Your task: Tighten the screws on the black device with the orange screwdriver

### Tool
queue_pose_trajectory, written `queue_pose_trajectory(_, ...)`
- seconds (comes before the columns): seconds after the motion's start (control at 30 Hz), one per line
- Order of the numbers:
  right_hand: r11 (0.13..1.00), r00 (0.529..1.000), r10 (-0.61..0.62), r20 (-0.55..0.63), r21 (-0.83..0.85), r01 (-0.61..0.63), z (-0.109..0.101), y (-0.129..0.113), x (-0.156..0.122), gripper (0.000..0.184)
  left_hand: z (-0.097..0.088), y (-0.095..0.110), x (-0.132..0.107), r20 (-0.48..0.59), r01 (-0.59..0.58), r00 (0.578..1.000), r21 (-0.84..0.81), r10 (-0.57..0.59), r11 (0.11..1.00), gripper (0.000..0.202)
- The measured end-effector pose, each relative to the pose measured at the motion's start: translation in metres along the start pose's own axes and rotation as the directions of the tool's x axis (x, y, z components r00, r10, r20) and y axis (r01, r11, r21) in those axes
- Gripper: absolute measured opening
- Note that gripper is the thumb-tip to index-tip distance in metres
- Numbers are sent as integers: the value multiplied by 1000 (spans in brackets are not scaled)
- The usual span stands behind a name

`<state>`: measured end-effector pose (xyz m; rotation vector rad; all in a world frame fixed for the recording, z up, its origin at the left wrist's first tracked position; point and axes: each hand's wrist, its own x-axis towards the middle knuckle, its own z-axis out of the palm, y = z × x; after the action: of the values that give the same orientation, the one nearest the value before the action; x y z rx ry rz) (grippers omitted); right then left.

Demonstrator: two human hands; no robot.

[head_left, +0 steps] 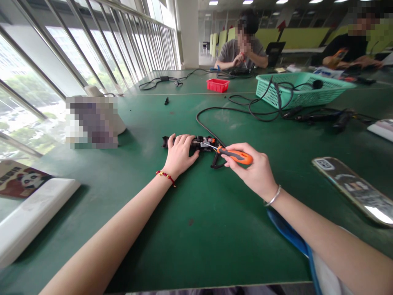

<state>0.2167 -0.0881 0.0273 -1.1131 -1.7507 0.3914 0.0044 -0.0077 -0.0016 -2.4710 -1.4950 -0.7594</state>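
Here, a black device (pixel 196 143) is held on the bench (pixel 215 246) by the left hand (pixel 180 153); an orange-handled screwdriver (pixel 236 155), gripped by the right hand (pixel 258 169), is angled at its exposed internals (pixel 212 140). Screwdriving seems underway; steady bracing is called for next.

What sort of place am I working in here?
Probably a shared indoor workroom: other people sit at the long green table, a mint-green basket has black cable hanging over its rim, and the right hand holds a screwdriver.
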Motion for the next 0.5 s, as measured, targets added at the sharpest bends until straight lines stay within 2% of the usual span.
queue_pose_trajectory(0.27, 998, 998, 44, -41, 57, -42, -2, -1, -1, 20, -2, -1, 2, 28, -42, 999, -20, 42, 999, 36)
queue_pose_trajectory(0.4, 1000, 985, 26, -169, 15, -24, -7, -5, 0, 19, -3, -1, 3, 40, -125, 991, -43, 127, 991, 38)
queue_pose_trajectory(0.5, 999, 960, -39, -276, -20, 35, -9, -3, 1, 14, -5, -2, 2, 56, -211, 975, -63, 215, 975, 39)
